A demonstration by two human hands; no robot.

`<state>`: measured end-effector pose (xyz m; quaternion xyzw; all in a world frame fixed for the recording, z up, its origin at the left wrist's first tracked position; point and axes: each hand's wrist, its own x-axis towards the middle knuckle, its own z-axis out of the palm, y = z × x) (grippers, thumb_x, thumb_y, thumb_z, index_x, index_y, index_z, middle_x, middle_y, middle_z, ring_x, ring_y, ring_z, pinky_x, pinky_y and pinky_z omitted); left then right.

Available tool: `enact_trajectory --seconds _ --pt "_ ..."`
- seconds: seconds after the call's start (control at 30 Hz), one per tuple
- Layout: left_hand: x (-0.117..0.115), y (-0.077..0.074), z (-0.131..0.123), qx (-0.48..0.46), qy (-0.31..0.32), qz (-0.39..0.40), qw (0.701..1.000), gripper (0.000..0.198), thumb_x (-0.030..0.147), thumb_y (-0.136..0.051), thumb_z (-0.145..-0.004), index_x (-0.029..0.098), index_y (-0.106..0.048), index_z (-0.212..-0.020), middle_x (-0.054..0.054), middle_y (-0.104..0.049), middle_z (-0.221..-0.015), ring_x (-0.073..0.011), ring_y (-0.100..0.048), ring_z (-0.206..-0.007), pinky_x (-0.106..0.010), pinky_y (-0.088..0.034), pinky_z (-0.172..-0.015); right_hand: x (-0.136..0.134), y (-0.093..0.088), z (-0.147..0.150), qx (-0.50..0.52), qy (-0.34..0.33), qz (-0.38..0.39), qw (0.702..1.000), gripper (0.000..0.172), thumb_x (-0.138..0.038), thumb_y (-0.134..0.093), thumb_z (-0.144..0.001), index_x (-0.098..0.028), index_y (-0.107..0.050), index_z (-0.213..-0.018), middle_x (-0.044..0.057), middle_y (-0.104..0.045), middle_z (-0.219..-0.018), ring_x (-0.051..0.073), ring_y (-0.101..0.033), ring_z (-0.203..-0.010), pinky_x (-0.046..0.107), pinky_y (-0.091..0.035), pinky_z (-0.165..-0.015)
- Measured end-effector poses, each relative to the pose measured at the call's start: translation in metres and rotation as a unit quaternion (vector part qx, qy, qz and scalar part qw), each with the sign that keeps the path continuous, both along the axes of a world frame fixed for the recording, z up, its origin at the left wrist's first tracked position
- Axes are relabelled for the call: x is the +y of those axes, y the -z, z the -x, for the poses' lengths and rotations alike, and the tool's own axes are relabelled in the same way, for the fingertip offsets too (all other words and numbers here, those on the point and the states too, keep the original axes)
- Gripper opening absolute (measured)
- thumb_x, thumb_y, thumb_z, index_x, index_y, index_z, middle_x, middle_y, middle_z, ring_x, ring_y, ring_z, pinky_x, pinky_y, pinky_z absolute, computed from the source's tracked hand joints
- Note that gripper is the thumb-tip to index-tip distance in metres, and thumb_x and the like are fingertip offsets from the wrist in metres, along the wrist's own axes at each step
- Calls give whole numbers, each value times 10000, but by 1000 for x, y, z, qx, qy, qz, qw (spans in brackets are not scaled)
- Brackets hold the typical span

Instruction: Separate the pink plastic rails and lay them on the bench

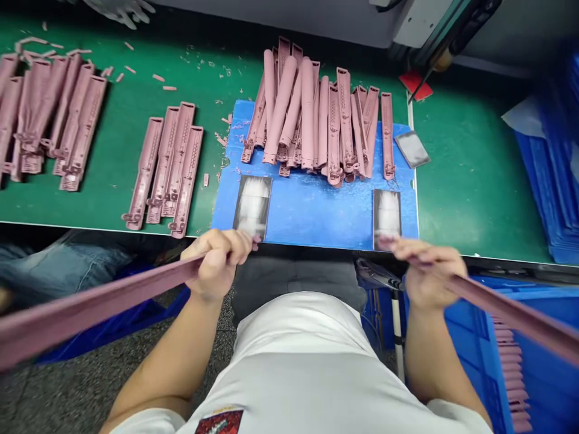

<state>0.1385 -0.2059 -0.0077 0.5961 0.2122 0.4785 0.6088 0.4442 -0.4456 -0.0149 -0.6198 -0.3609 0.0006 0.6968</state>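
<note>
My left hand (pixel 216 259) is closed around one end of a long pink plastic part (pixel 113 301), whose other end runs out past the left edge. In my right hand (pixel 429 271) is a second such pink plastic part (pixel 515 316), stretching out to the right. The gripped ends show just above two dark rectangular pads with worn white faces, a left pad (pixel 252 202) and a right pad (pixel 387 217), at the front of a blue sheet (pixel 316 211). Whether the ends touch the pads I cannot tell.
A heap of pink parts (pixel 307 114) covers the blue sheet's back. More pink parts (pixel 169 169) and small scraps lie leftward on the green table (pixel 474 199). A blue bin (pixel 552 361) stands lower right with stacked parts. Another person's gloved hand (pixel 122 9) shows top left.
</note>
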Motion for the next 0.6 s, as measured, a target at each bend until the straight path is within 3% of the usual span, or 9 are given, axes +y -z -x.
enact_trajectory --seconds 0.07,0.13,0.2,0.3,0.4,0.47,0.53,0.6 --pt "-8 -2 16 -1 49 77 996 665 776 -820 -1016 232 -516 -782 45 -445 -526 -129 -387 -405 -283 -428 -449 -24 -7 6 78 14 2 997 620 -860 -734 -1071 -271 -647 -898 -65 -577 -512 188 -556 -375 363 -608 -469" --pt "-8 -5 22 50 48 180 981 595 808 -802 -1003 236 -639 -970 48 -519 -546 -136 -408 -376 -243 -379 -395 -31 -14 4 136 32 64 988 643 -898 -714 -1054 -256 -709 -1013 -86 -529 -493 132 -393 -306 258 -411 -352" --pt "-7 -8 23 101 22 258 961 486 631 -845 -1020 248 -699 -1283 35 -663 -631 -160 -523 -392 -242 -465 -413 -28 -19 -1 198 31 133 971 572 -795 -832 -1015 -266 -761 -1221 -62 -656 -597 132 -463 -344 230 -399 -347" --pt "-8 -16 22 108 15 282 953 671 430 -882 -968 278 -658 -1581 -31 -832 -845 -210 -697 -485 -279 -578 -450 -17 -24 -8 286 -1 165 944 631 -529 -1017 -838 -357 -786 -1399 -5 -850 -838 209 -681 -459 287 -544 -369" --pt "-5 -26 21 47 49 282 957 613 493 -892 -893 248 -811 -1449 -151 -893 -1077 -299 -841 -690 -333 -633 -457 -11 -29 -15 328 -50 120 936 552 -626 -968 -760 -312 -916 -1211 111 -917 -998 344 -865 -681 427 -697 -458" --pt "4 -33 18 25 43 266 963 634 534 -990 -790 270 -868 -1353 -182 -897 -1206 -339 -883 -821 -341 -653 -474 -8 -35 -20 324 -54 75 941 598 -694 -952 -734 -288 -953 -1173 150 -929 -1080 382 -917 -834 472 -762 -561" --pt "16 -39 15 50 7 243 969 671 540 -1108 -670 277 -876 -1242 -163 -903 -1146 -326 -871 -780 -309 -614 -446 -5 -44 -24 295 -25 55 954 631 -639 -1026 -702 -274 -956 -1212 150 -933 -1104 360 -920 -830 445 -768 -579" --pt "31 -43 14 116 -41 210 970 660 570 -1152 -631 235 -852 -1113 -116 -865 -876 -281 -781 -579 -281 -518 -375 2 -51 -29 241 7 64 968 603 -577 -1085 -712 -226 -949 -1183 137 -921 -996 314 -875 -686 397 -724 -509"
